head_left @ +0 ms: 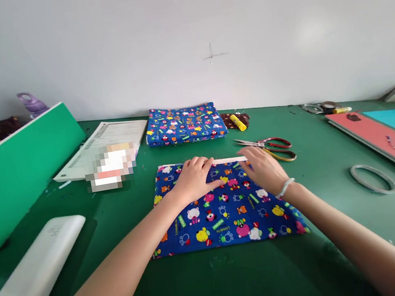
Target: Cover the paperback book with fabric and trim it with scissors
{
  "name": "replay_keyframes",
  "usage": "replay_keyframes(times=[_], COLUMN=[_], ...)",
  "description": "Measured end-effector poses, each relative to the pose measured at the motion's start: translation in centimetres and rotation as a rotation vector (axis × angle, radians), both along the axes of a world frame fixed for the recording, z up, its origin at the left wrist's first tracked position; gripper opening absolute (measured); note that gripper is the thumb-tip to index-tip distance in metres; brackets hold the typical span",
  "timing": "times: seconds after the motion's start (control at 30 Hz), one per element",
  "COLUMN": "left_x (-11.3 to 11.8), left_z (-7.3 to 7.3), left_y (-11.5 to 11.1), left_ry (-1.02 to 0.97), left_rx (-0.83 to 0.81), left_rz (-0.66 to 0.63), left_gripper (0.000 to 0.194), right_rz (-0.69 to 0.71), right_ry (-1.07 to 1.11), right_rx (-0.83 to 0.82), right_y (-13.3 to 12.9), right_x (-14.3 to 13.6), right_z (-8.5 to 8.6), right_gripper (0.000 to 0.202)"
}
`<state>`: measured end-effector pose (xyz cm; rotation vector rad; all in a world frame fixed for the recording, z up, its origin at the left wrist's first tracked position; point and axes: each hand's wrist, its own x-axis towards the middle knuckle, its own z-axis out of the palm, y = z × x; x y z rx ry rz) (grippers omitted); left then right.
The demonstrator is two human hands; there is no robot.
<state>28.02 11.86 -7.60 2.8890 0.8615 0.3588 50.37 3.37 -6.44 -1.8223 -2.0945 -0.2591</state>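
A blue cartoon-print cloth (212, 216) lies flat on the green table in front of me, a pale strip showing along its far edge. My left hand (197, 178) rests on the cloth at that far edge, thumb spread away from the fingers. On the far right part of the same edge lies my right hand (263, 167), fingers stretched forward over the cloth, a pale band at the wrist. Just beyond my right hand are scissors (276, 144) with red and yellow handles, blades pointing left.
Behind the cloth sits a folded stack of matching fabric (184, 125), beside a yellow glue stick (238, 122). Papers (122, 129) and a white device (33, 276) lie left, near a green partition (23, 172). A tape ring (373, 179) and red folder (390, 146) are right.
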Motion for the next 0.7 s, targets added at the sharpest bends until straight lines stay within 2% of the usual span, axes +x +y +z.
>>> replay_keyframes(times=[0.07,0.13,0.23,0.53,0.63,0.7], left_x=[-0.1,-0.2,-0.2,-0.3,0.0,0.8], left_z=[-0.2,-0.3,-0.2,-0.5,0.7,2.2], left_y=[0.0,0.0,-0.2,0.1,-0.6,-2.7], left_ry=[-0.033,-0.072,-0.098,-0.093,-0.049,-0.006], left_rx=[0.012,0.034,0.059,0.106,0.228,0.377], left_rz=[0.008,0.024,0.037,0.05,0.088,0.094], left_gripper=[0.077,0.071,0.063,0.055,0.053,0.043], right_rz=[0.049,0.042,-0.001,-0.131,-0.133,-0.138], right_ry=[-0.024,-0.073,-0.117,-0.184,-0.186,-0.18], right_rx=[-0.09,-0.172,-0.231,-0.284,-0.303,-0.315], right_y=[1.7,3.4,5.1,5.9,6.2,6.4], right_x=[-1.6,-2.7,-2.8,-0.8,-1.0,-1.1], right_z=[0.0,-0.2,-0.5,-0.4,-0.7,-0.9], right_gripper=[0.028,0.027,0.026,0.038,0.038,0.04])
